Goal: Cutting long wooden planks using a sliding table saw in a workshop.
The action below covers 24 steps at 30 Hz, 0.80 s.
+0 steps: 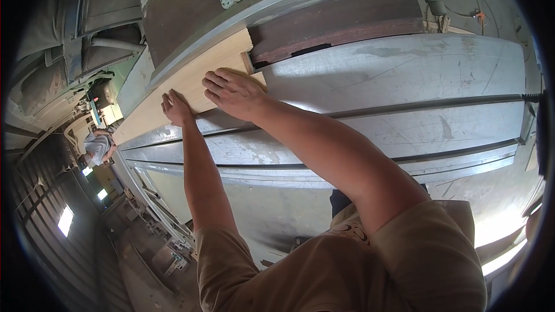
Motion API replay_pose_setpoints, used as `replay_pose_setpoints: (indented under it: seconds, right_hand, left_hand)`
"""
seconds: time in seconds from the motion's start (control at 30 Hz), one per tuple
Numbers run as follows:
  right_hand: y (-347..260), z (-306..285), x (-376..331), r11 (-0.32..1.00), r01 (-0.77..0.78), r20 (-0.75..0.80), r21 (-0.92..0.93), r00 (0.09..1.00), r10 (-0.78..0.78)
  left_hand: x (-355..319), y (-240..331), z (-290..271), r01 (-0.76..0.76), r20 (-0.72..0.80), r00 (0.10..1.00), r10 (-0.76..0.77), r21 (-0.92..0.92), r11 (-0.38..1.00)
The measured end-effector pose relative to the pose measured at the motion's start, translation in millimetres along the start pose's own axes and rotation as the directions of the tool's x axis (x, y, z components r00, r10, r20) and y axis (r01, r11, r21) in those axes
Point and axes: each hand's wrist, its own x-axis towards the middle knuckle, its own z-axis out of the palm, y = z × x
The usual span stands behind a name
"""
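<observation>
A long pale wooden board (pixel 217 55) lies on the metal machine table along a straight metal fence (pixel 277 7). My left hand (pixel 177 108) is at the board's near edge, fingers bent over it and pressed to the wood. Further right, my right hand (pixel 233 91) bears down on the board close to its stepped right end, with its fingers curled. A small wooden corner (pixel 260 80) sticks out beside the right wrist; whether it belongs to the same board I cannot tell. My palms hide the wood beneath them.
The scratched metal table (pixel 399 72) has a long slot (pixel 393 108) running along it. A dark reddish-brown block (pixel 341 26) stands beyond, by the fence. Another person (pixel 99 145) is at the far left end. Machinery (pixel 110 8) fills the upper left.
</observation>
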Motion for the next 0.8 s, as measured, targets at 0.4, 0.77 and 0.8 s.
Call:
replay_pose_setpoints:
  seconds: [0.4,0.77,0.8]
  right_hand:
    - [-2,-3,1,1.0,-0.001,0.022,-0.006,1.0,0.002]
    - [-3,1,0,1.0,0.001,0.008,0.0,1.0,-0.001]
    - [-3,2,-1,1.0,-0.005,0.0,0.001,1.0,0.005]
  left_hand:
    - [7,-9,2,-0.011,-0.008,1.0,0.011,-0.018,1.0]
    - [4,-6,0,-0.003,-0.012,1.0,0.003,-0.005,1.0]
    - [3,-5,0,-0.007,-0.01,1.0,0.007,-0.006,1.0]
